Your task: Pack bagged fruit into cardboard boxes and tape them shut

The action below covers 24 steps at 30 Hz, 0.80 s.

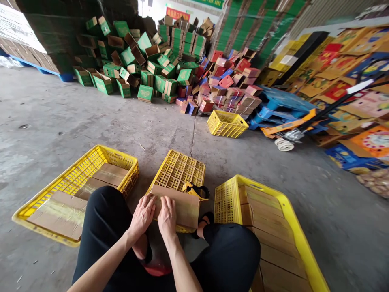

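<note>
I sit on the floor with an upturned yellow crate point(179, 168) between my knees. A flat brown cardboard piece point(185, 209) lies on its near edge. My left hand point(142, 215) and my right hand point(166, 217) press side by side on the left end of that cardboard, fingers curled over it. Black-and-yellow scissors point(197, 190) rest on the crate just beyond the cardboard.
A yellow crate point(39, 198) with cardboard sheets sits at my left, another yellow crate point(288, 211) with stacked cardboard at my right. A small yellow basket point(226, 123), heaps of green boxes point(146, 69) and red boxes point(225, 91), and a pallet jack point(291, 129) stand farther off.
</note>
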Available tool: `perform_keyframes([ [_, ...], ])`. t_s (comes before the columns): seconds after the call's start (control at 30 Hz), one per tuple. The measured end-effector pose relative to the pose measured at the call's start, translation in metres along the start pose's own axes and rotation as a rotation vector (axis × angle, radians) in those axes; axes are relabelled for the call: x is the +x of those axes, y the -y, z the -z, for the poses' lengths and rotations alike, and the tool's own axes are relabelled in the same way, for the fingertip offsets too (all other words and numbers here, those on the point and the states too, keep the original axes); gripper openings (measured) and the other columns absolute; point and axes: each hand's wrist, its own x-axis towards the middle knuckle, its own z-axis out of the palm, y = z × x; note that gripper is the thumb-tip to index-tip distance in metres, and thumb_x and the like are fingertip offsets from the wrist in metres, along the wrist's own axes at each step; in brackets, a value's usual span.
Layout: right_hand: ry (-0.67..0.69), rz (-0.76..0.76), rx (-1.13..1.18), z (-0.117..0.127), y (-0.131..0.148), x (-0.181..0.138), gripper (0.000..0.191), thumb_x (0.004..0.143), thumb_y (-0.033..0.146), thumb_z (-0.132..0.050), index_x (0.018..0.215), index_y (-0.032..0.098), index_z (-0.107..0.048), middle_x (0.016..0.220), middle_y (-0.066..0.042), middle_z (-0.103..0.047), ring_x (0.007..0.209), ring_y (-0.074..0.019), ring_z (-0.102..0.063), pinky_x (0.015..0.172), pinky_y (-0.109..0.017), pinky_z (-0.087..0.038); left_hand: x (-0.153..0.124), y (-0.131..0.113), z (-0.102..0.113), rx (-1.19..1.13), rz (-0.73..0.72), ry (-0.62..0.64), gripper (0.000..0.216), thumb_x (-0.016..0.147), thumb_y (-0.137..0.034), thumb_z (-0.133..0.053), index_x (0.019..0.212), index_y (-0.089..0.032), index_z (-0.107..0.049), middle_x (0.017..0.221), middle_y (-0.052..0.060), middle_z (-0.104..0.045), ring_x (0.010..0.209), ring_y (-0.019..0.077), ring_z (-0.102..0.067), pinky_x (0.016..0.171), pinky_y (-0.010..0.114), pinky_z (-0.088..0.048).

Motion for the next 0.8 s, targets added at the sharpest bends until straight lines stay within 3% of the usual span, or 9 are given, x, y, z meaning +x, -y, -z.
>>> perform_keyframes([
  [0.13,0.039,0.005,0.048,-0.007,0.021,0.006,0.045,0.095,0.001,-0.043,0.128,0.017,-0.07,0.119,-0.011,-0.073,0.105,-0.0261,-0.065,0.098,-0.038,-0.057,-0.007,0.002,-0.002,-0.001,-0.008,-0.014,0.043,0.11,-0.028,-0.039,0.149,-0.018,-0.056,0.145,0.017,-0.063,0.137,0.0312,-0.058,0.112,0.05,-0.054],
  [0.23,0.068,0.002,0.036,0.001,0.02,0.002,0.047,0.095,0.002,-0.045,0.132,0.019,-0.068,0.123,-0.01,-0.072,0.108,-0.0254,-0.065,0.096,-0.037,-0.057,-0.012,0.003,-0.001,0.027,-0.024,-0.012,0.046,0.111,-0.03,-0.041,0.154,-0.019,-0.052,0.149,0.017,-0.061,0.139,0.0321,-0.058,0.11,0.05,-0.055],
  [0.37,0.05,-0.07,-0.035,0.027,-0.008,-0.023,0.047,0.095,0.002,-0.046,0.134,0.02,-0.068,0.128,-0.011,-0.07,0.113,-0.0258,-0.065,0.098,-0.038,-0.055,-0.017,0.003,0.002,0.083,-0.06,-0.034,0.05,0.11,-0.029,-0.043,0.159,-0.02,-0.045,0.153,0.017,-0.058,0.139,0.0332,-0.058,0.108,0.05,-0.056],
  [0.5,-0.111,-0.181,-0.115,0.056,-0.054,-0.059,0.047,0.099,0.002,-0.037,0.131,0.018,-0.068,0.125,-0.014,-0.07,0.115,-0.0263,-0.065,0.101,-0.041,-0.055,-0.024,-0.001,0.005,0.107,-0.11,-0.043,0.05,0.108,-0.024,-0.045,0.158,-0.02,-0.045,0.154,0.017,-0.056,0.143,0.034,-0.053,0.111,0.052,-0.054],
  [0.63,-0.203,-0.173,-0.157,0.063,-0.077,-0.075,0.041,0.105,0.011,-0.035,0.131,0.016,-0.066,0.125,-0.017,-0.07,0.117,-0.0284,-0.065,0.102,-0.043,-0.055,-0.032,-0.022,-0.002,0.12,-0.105,0.035,0.049,0.104,-0.014,-0.043,0.151,-0.019,-0.052,0.142,0.016,-0.062,0.129,0.0321,-0.061,0.107,0.051,-0.056],
  [0.8,-0.217,-0.168,-0.194,0.055,-0.074,-0.073,0.041,0.106,0.014,-0.033,0.133,0.016,-0.063,0.122,-0.018,-0.068,0.114,-0.0308,-0.064,0.099,-0.047,-0.056,-0.038,-0.065,-0.029,0.096,-0.159,0.151,0.056,0.096,-0.01,-0.045,0.151,-0.016,-0.052,0.14,0.017,-0.064,0.127,0.0326,-0.061,0.11,0.052,-0.052],
])
